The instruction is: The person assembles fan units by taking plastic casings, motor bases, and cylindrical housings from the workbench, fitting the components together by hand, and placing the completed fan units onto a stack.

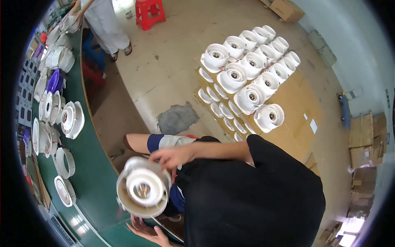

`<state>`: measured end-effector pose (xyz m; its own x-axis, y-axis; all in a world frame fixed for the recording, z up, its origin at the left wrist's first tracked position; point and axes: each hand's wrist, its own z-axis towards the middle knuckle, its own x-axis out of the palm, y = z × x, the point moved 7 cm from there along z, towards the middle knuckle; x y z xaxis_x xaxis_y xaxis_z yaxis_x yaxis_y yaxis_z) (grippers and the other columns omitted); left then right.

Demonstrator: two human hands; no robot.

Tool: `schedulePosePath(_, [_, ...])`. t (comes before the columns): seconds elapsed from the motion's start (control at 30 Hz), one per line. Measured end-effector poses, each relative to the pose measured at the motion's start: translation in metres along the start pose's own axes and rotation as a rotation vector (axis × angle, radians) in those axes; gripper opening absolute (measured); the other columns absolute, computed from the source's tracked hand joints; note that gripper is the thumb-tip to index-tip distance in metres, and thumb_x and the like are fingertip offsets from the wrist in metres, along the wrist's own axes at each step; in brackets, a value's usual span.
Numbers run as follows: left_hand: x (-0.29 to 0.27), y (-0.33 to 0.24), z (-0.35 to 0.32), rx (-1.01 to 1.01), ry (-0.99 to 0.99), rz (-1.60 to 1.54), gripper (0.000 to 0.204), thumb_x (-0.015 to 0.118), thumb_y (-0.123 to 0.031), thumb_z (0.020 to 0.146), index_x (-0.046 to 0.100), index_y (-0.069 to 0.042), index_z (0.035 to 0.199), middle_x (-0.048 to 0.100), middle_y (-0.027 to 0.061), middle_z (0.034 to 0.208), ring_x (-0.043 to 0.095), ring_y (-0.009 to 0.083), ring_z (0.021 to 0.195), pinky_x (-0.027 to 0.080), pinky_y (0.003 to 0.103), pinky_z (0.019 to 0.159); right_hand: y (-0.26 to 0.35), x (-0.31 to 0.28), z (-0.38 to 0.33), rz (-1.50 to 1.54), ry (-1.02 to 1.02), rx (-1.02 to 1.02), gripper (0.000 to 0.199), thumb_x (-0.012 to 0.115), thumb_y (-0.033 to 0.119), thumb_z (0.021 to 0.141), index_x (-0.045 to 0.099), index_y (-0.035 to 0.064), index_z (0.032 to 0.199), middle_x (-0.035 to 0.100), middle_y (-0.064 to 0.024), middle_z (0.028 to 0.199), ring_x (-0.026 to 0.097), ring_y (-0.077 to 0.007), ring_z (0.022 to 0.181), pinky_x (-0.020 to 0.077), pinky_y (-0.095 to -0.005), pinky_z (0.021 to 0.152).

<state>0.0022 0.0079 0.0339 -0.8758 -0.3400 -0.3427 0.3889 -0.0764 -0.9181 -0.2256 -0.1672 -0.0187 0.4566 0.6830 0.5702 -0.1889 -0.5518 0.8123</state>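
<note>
A white round housing (123, 193) sits between the fingers of the two hands, tilted, its open face up. It is deep-walled, with a paler ring inside and a coppery, shiny centre, all smeared by motion. Below it, the left hand (153, 235) has its fingers spread apart, partly hidden by the housing's lower edge; contact there is unclear. At the upper rim, the right hand (175, 156) is blurred with bent fingers, and I cannot tell whether they are clamped on it.

Far left of the fingers is a panel of dark meters (25, 90). Nearer stand a purple part (54, 81), a white oval piece (64, 191), a white hoop (71, 161) and a flanged white unit (70, 118), all on the green worktop (96, 201); the hoop and oval piece stand closest to the fingers' left. Above the fingers, well apart, are another person (105, 26) and a red stool (149, 15). Up and right of them, rows of white housings (248, 99) cover brown cardboard (294, 129). Furthest right are stacked boxes (364, 164).
</note>
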Motion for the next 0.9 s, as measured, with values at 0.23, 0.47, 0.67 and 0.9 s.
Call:
schedulePosePath(0.23, [-0.009,0.004,-0.008,-0.066,-0.018,0.153,0.078,0.066,-0.022,0.09,0.019,0.001,0.148,0.044,0.0254,0.136,0.05,0.0354,0.12,0.04,0.045,0.104,0.086,-0.135,-0.332,-0.137,-1.203,-0.599,0.045,0.052,-0.005,0.086,0.044,-0.0051,0.13,0.063,-0.0214,0.114,0.065,-0.0362,0.103,0.0581,-0.0457,0.089])
schedulePosePath(0.47, [-0.015,0.017,-0.018,-0.101,-0.015,0.151,0.065,0.061,-0.012,0.092,0.027,0.001,0.146,0.047,0.024,0.134,0.052,0.0342,0.119,0.039,0.044,0.105,-0.032,-0.117,-0.613,-0.109,-2.048,-0.885,0.044,0.039,-0.005,0.091,0.037,-0.0112,0.134,0.052,-0.0255,0.13,0.059,-0.0393,0.114,0.053,-0.0435,0.098])
schedulePosePath(0.67, [-0.006,0.02,-0.01,-0.107,-0.011,0.113,0.058,0.06,-0.011,0.093,0.033,0.002,0.142,0.05,0.0233,0.131,0.053,0.0323,0.119,0.04,0.042,0.105,-0.145,-0.146,-0.629,0.269,-2.19,-0.939,0.042,0.038,-0.007,0.09,0.04,-0.0105,0.132,0.052,-0.0256,0.128,0.06,-0.0387,0.112,0.0581,-0.0385,0.091])
schedulePosePath(0.9, [-0.037,0.046,-0.026,-0.194,-0.084,0.153,0.05,0.061,-0.02,0.09,0.046,0.006,0.13,0.054,0.0196,0.126,0.052,0.0304,0.118,0.037,0.04,0.103,-0.092,-0.249,-0.492,0.264,-1.997,-0.664,0.03,0.046,-0.002,0.09,0.049,-0.0066,0.119,0.059,-0.0159,0.113,0.062,-0.027,0.102,0.0551,-0.0361,0.091])
